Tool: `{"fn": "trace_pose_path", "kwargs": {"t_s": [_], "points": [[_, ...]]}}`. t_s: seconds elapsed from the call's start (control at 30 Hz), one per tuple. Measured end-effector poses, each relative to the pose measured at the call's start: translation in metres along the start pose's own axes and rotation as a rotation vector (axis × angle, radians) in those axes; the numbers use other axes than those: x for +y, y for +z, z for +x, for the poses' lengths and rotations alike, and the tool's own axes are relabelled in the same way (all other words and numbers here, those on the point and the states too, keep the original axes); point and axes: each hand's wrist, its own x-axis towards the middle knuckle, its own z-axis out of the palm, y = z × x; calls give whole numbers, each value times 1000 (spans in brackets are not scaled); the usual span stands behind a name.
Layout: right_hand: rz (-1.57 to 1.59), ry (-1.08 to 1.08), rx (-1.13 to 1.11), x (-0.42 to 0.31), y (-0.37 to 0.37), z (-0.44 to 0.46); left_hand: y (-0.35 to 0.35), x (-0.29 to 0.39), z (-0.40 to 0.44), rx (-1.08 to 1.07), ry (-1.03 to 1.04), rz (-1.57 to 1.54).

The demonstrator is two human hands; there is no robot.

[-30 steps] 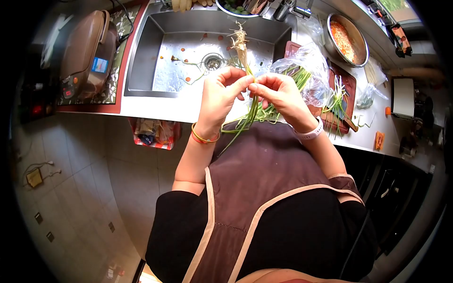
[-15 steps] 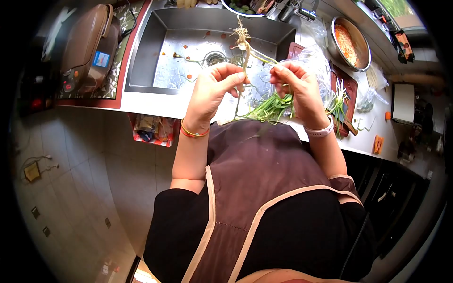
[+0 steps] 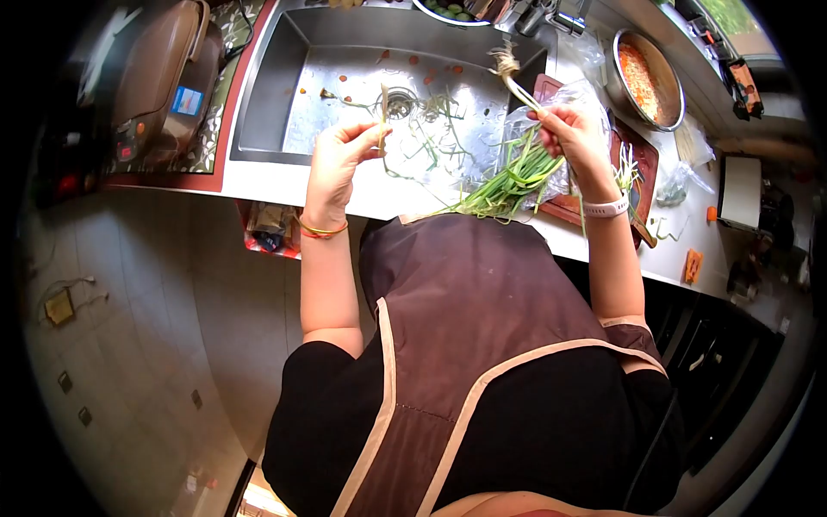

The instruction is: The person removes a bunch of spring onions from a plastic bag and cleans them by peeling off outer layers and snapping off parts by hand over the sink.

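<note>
My left hand (image 3: 338,165) is over the sink's front edge, its thumb and fingers pinched on a thin, pale strip of stalk (image 3: 384,108). My right hand (image 3: 581,148) grips a green onion (image 3: 519,89), whose tangled roots point up and away from me. Below and left of that hand lies a heap of green onion leaves (image 3: 514,179), partly on a clear plastic bag (image 3: 584,96). Loose green scraps (image 3: 444,129) and small orange bits are scattered across the sink (image 3: 320,116) around its drain.
A brown cooker (image 3: 164,82) stands left of the sink. To the right, a metal pot (image 3: 677,96) holds orange-red food. Beside it are a reddish-brown cutting board (image 3: 648,159) with white-stemmed onions and a small bag (image 3: 676,188). A bowl of green produce (image 3: 448,10) sits behind the sink.
My hands have drawn apart: the left went left with the pale strip, the right moved right with the rooted green onion. The strip is now separate from the onion.
</note>
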Motion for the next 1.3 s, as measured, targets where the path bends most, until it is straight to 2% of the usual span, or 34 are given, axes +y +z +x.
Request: {"fn": "trace_pose_path", "kwargs": {"t_s": [0.07, 0.1, 0.13, 0.17, 0.2, 0.3, 0.43, 0.6, 0.7, 0.8, 0.9, 0.97, 1.13, 1.3], "points": [[175, 60, -57, 4, 17, -7, 12, 0, -2, -61, -24, -227], [221, 91, -59, 2, 31, -14, 18, 1, -3, -55, -26, -228], [323, 34, -168, 6, 40, -17, 26, 4, -5, -99, -34, -336], [429, 67, -201, 5, 49, -24, 33, 7, -7, -146, -41, -444], [483, 86, -208, 1, 57, -30, 38, 10, -9, -237, -33, -490], [517, 50, -241, -9, 75, -45, 57, 21, -17, -273, -10, -545], [496, 56, -230, -22, 87, -59, 66, 33, -20, -296, 75, -554], [414, 56, -229, -25, 85, -65, 69, 31, -17, -161, 153, -544], [441, 56, -220, -26, 85, -66, 75, 28, -25, -276, 152, -296], [468, 76, -236, -31, 84, -70, 72, 22, -26, -365, 197, -279], [472, 123, -287, -36, 80, -73, 71, 27, -28, -220, 239, -286], [381, 61, -295, -37, 80, -75, 72, 32, -29, -188, 259, -337], [433, 71, -289, -44, 78, -79, 77, 32, -34, -222, 281, -308], [424, -17, -204, -48, 78, -82, 79, 38, -41, -199, 321, -224]]}}
